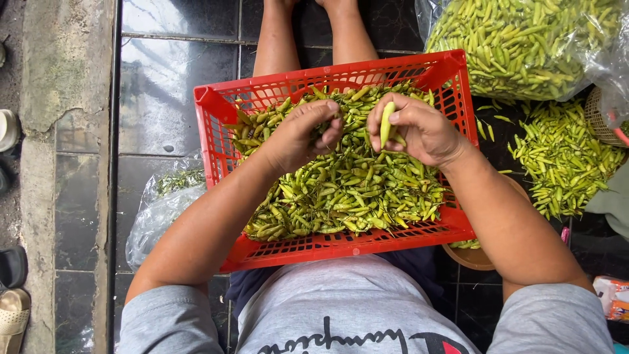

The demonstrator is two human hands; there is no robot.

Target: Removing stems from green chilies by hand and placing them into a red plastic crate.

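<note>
Right hand (419, 131) pinches pale green chili (386, 124) upright above red crate (216, 131). Left hand (304, 134) curled, fingertips closed on something small, can't tell what. Risk: loose pinch, chili slips into crate's chili pile (347, 190), lost among lookalikes.

A single head-worn camera looks almost straight down over the person's chest and lap, at close range. The grey shirt fills the bottom edge of the frame, and both forearms run up from the lower corners toward the centre. A red plastic crate (216, 111) sits mid-frame, and the black tiled floor (157, 85) lies beyond it. The frame's top points away from the body, along the legs. No second view exists.
</note>
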